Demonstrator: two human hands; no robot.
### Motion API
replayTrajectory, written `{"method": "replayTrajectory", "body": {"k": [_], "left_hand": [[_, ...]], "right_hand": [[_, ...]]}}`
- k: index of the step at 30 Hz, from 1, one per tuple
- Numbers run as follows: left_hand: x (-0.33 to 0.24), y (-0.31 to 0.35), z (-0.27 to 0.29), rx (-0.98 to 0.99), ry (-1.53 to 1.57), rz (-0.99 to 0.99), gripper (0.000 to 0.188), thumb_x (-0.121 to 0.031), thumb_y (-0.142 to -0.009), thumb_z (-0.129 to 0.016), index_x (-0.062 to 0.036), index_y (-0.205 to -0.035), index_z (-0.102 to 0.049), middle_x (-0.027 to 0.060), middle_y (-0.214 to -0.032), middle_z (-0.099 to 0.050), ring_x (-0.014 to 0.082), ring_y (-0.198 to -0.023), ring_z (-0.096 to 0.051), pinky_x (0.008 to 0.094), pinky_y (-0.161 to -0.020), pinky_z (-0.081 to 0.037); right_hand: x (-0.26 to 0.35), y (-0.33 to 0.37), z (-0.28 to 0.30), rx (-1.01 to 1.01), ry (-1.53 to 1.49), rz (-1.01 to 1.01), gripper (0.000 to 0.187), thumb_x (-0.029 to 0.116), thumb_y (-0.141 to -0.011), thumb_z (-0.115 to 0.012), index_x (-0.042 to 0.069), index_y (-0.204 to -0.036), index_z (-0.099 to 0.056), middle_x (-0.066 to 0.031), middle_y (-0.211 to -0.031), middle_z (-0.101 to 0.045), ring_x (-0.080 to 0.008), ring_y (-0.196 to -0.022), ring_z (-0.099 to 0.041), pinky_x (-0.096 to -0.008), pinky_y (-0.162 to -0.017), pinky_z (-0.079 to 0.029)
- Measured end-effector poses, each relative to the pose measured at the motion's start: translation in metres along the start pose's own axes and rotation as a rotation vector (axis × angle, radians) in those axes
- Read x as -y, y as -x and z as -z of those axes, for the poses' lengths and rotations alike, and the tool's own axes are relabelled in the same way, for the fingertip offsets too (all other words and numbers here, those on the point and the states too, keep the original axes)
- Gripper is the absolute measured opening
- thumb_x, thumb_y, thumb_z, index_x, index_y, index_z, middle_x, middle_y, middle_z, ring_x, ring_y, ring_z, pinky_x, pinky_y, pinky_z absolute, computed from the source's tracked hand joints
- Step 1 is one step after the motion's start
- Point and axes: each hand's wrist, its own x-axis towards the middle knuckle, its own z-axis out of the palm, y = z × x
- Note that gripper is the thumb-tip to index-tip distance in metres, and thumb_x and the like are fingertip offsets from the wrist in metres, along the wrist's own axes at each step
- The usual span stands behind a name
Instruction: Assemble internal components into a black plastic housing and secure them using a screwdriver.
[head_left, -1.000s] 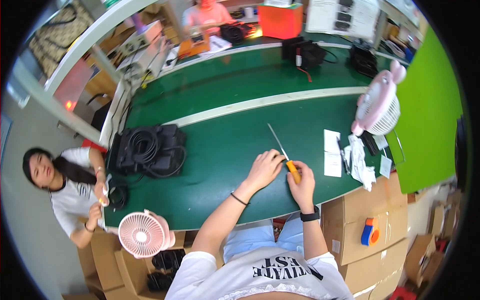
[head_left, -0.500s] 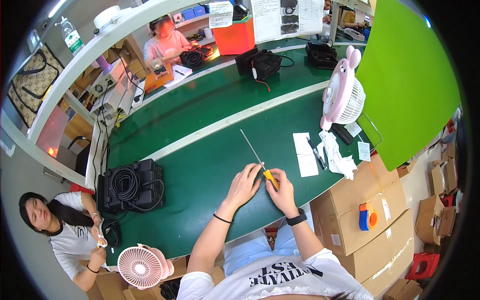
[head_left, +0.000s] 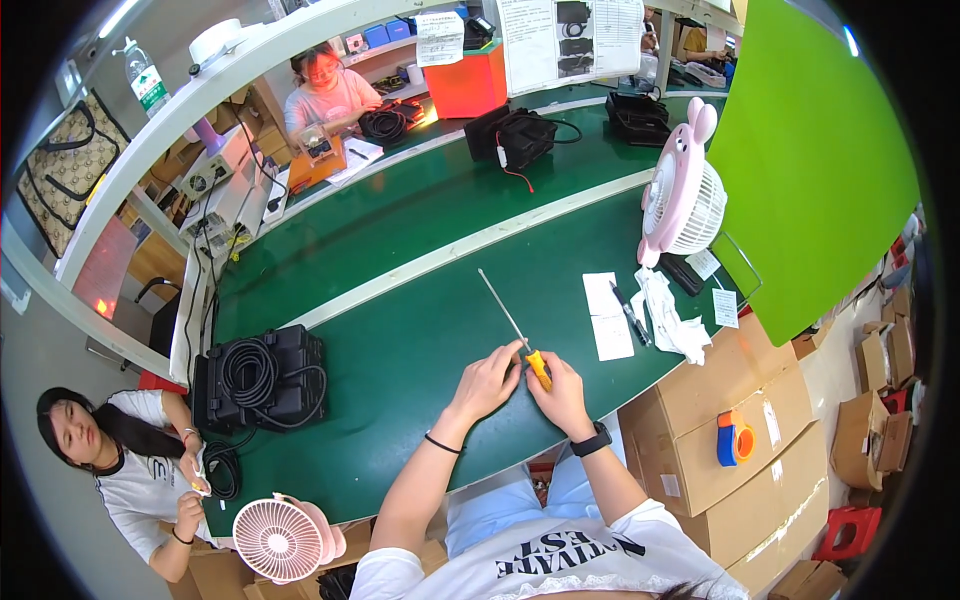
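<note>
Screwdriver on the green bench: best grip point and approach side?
Take the screwdriver by its yellow handle, the thick end nearest the person, coming from the bench's near edge. Both the right hand and left hand already meet there; the thin bare shaft points away up-left.

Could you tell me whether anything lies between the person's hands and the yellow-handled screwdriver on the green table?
Nothing visible does: the right hand grips the screwdriver by its yellow handle, and the left hand touches it right beside.
</note>
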Motion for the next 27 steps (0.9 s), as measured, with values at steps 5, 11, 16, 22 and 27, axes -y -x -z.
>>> {"method": "replayTrajectory", "body": {"k": [5,11,16,22,27], "left_hand": [[-0.0056,-0.0015,0.0042,0.053,0.011,0.066,0.044,-0.009,-0.092,-0.065,-0.0094,-0.134,-0.053,0.0099,-0.098,-0.068,0.0321,-0.083,-0.07,0.0419,-0.07,-0.057],[-0.0049,-0.0008,0.0033,0.031,0.022,0.055,0.044,-0.008,-0.091,-0.066,-0.0095,-0.133,-0.054,0.0088,-0.097,-0.069,0.0303,-0.082,-0.07,0.0403,-0.07,-0.057],[-0.0028,-0.0012,0.0013,-0.003,0.016,0.032,0.043,-0.007,-0.09,-0.067,-0.0106,-0.131,-0.056,0.0069,-0.095,-0.069,0.0281,-0.077,-0.069,0.0382,-0.067,-0.056],[0.0007,-0.001,-0.0024,-0.075,0.038,-0.008,0.044,-0.004,-0.087,-0.07,-0.0109,-0.129,-0.059,0.0024,-0.091,-0.069,0.0172,-0.059,-0.061,0.0315,-0.056,-0.052],[-0.002,-0.0002,0.0002,-0.036,0.043,0.044,0.041,-0.007,-0.088,-0.069,-0.0113,-0.127,-0.059,0.0036,-0.09,-0.069,0.0215,-0.064,-0.064,0.0347,-0.061,-0.054]], "right_hand": [[0.0015,0.0001,0.0008,-0.011,-0.004,0.004,0.028,0.014,-0.086,-0.071,0.004,-0.111,-0.063,-0.0189,-0.086,-0.068,-0.0384,-0.08,-0.067,-0.0464,-0.069,-0.054],[0.0026,0.0002,0.0022,0.005,0.008,0.008,0.028,0.014,-0.086,-0.071,0.004,-0.111,-0.064,-0.0186,-0.085,-0.067,-0.0382,-0.078,-0.067,-0.0464,-0.069,-0.054],[0.0035,0.0001,0.0029,0.009,0.017,0.006,0.028,0.014,-0.086,-0.071,0.004,-0.11,-0.064,-0.0183,-0.083,-0.067,-0.0382,-0.078,-0.066,-0.0469,-0.068,-0.053],[0.0035,0.0001,0.0034,0.012,0.016,0.01,0.028,0.016,-0.086,-0.071,0.004,-0.11,-0.064,-0.0181,-0.082,-0.066,-0.038,-0.078,-0.066,-0.0469,-0.068,-0.052],[0.0064,-0.0002,0.0051,0.021,0.009,0.014,0.027,0.016,-0.087,-0.071,0.004,-0.11,-0.064,-0.0179,-0.082,-0.066,-0.0378,-0.078,-0.065,-0.0468,-0.068,-0.052]]}}
